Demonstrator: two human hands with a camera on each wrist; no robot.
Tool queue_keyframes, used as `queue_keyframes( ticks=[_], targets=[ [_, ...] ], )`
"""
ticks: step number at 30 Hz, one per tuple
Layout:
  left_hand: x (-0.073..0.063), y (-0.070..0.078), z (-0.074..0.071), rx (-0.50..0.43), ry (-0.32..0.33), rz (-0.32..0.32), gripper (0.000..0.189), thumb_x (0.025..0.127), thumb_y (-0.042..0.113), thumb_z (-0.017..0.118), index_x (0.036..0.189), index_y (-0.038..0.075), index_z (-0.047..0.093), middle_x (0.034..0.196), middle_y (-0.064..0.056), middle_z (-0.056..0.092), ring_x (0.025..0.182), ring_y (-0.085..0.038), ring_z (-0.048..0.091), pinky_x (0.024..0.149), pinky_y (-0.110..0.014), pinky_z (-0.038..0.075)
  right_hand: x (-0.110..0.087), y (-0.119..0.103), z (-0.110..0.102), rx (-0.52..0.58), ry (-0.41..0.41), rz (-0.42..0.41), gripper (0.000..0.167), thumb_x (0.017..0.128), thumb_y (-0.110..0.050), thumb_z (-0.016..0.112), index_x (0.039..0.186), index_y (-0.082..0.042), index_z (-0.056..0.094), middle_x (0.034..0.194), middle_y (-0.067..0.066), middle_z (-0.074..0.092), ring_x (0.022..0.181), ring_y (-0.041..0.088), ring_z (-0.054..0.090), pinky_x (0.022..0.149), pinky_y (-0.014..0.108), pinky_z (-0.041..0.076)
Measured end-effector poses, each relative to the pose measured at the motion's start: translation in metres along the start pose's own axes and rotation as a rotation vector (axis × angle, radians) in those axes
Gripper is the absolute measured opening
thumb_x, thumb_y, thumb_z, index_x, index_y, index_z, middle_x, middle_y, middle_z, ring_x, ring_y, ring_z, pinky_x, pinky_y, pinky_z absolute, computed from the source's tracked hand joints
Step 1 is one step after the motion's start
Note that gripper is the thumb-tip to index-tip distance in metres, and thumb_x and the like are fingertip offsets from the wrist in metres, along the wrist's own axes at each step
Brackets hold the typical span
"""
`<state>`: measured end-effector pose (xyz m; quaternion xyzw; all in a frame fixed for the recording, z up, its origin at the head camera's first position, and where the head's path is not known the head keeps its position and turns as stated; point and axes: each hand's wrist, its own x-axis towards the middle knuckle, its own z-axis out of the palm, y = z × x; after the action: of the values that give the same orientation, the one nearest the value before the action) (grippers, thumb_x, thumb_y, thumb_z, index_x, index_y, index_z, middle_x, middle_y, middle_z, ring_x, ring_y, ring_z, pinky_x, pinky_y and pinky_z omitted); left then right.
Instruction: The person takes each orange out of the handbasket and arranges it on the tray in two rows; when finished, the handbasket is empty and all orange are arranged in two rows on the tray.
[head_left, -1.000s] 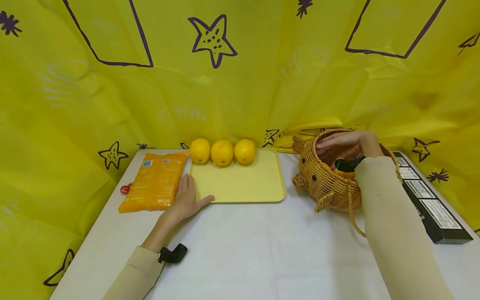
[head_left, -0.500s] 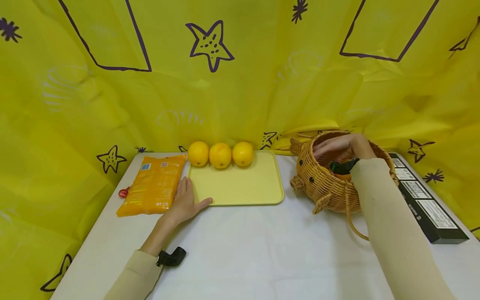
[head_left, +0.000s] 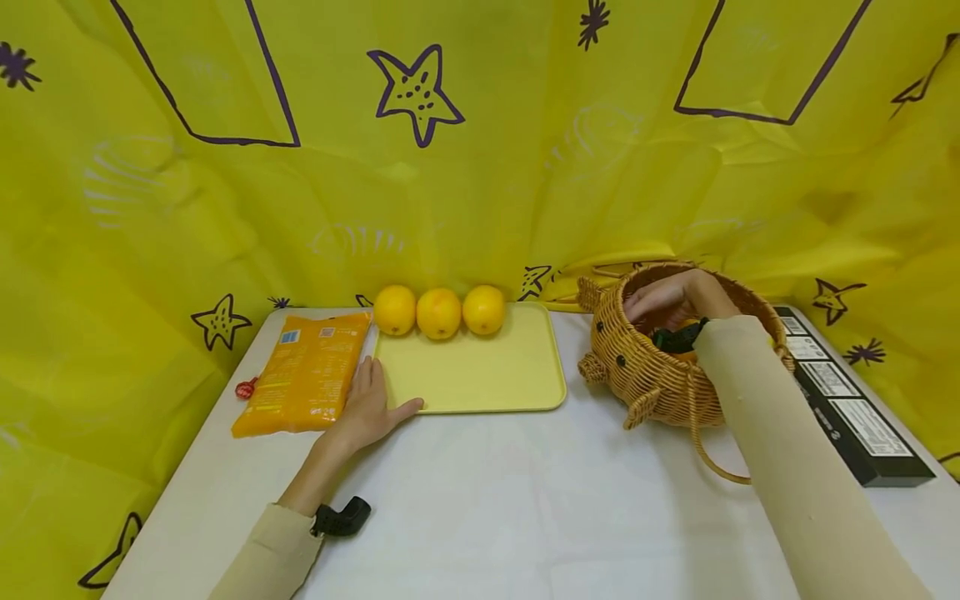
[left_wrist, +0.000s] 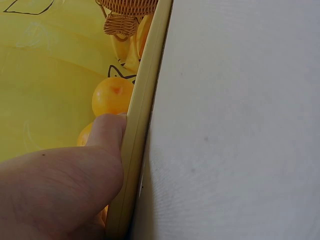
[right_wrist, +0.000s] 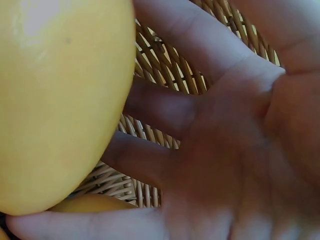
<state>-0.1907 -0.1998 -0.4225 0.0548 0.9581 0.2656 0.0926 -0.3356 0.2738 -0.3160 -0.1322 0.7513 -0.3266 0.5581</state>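
Observation:
My left hand [head_left: 367, 412] rests at the near left corner of the pale yellow tray [head_left: 480, 387], thumb along its front edge. In the left wrist view, the thumb [left_wrist: 107, 132] lies against the rim. Three oranges [head_left: 438, 314] sit in a row along the tray's back left. My right hand [head_left: 667, 298] is inside the pig-shaped wicker basket [head_left: 660, 383]. In the right wrist view, its fingers [right_wrist: 150, 155] stretch out behind a large yellow-orange fruit [right_wrist: 60, 100], with the palm apart from it. The fruit hides some fingertips, and another fruit [right_wrist: 95, 202] shows below.
An orange plastic packet [head_left: 303, 375] lies left of the tray, beside a red-wrapped lollipop [head_left: 245, 389]. A long black box [head_left: 862, 417] with white labels lies right of the basket. The basket's handle [head_left: 701, 454] hangs toward the front. Yellow printed cloth [head_left: 465, 183] rises behind the white table.
My right hand shifts slightly inside the basket, its fingers drawn in a little from the left rim. My left hand keeps its place on the tray. The head view has tilted slightly.

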Motion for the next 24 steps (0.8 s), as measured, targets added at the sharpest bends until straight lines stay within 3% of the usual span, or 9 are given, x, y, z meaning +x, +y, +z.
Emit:
queue_keyframes(
  ticks=[6, 12, 14, 20, 24],
  targets=[
    [0.0000, 0.0002, -0.0013, -0.001, -0.002, -0.003, 0.112, 0.090, 0.052, 0.061, 0.149, -0.013, -0.008, 0.157, -0.031, -0.015, 0.148, -0.046, -0.007, 0.121, -0.057, 0.003, 0.0026, 0.0005, -0.0024, 0.017, 0.000, 0.006, 0.050, 0.103, -0.030, 0.042, 0.147, -0.006, 0.040, 0.156, 0.014, 0.035, 0.147, 0.034, 0.026, 0.121, 0.049, 0.022],
    [-0.0004, 0.0014, -0.0017, -0.002, -0.006, -0.008, 0.112, 0.090, 0.053, 0.061, 0.149, -0.013, -0.008, 0.158, -0.031, -0.015, 0.148, -0.046, -0.007, 0.121, -0.057, 0.003, 0.0029, 0.0013, -0.0024, -0.013, -0.028, 0.026, 0.060, 0.103, -0.032, 0.039, 0.153, -0.003, 0.023, 0.161, 0.021, 0.019, 0.149, 0.038, 0.016, 0.122, 0.052, 0.016],
    [-0.0005, 0.0017, -0.0016, -0.001, -0.008, -0.009, 0.112, 0.090, 0.053, 0.061, 0.149, -0.013, -0.008, 0.158, -0.031, -0.016, 0.148, -0.045, -0.008, 0.121, -0.057, 0.003, 0.0031, 0.0013, -0.0023, -0.023, -0.022, 0.038, 0.062, 0.103, -0.031, 0.041, 0.153, -0.001, 0.021, 0.160, 0.022, 0.019, 0.148, 0.036, 0.021, 0.121, 0.050, 0.020],
    [-0.0009, 0.0016, -0.0019, 0.000, -0.011, -0.013, 0.112, 0.090, 0.053, 0.060, 0.149, -0.013, -0.008, 0.158, -0.031, -0.016, 0.148, -0.045, -0.009, 0.121, -0.057, 0.002, 0.0056, 0.0008, -0.0018, -0.063, 0.021, 0.066, 0.065, 0.099, -0.032, 0.051, 0.151, 0.000, 0.025, 0.158, 0.023, 0.024, 0.144, 0.031, 0.032, 0.116, 0.043, 0.033],
    [-0.0010, 0.0013, -0.0020, -0.003, -0.012, -0.012, 0.112, 0.090, 0.053, 0.061, 0.149, -0.013, -0.009, 0.158, -0.031, -0.017, 0.148, -0.046, -0.009, 0.121, -0.057, 0.002, 0.0062, 0.0005, -0.0009, -0.065, 0.020, 0.080, 0.064, 0.099, -0.031, 0.052, 0.151, -0.001, 0.027, 0.159, 0.024, 0.020, 0.147, 0.039, 0.021, 0.119, 0.049, 0.028]
  ],
)
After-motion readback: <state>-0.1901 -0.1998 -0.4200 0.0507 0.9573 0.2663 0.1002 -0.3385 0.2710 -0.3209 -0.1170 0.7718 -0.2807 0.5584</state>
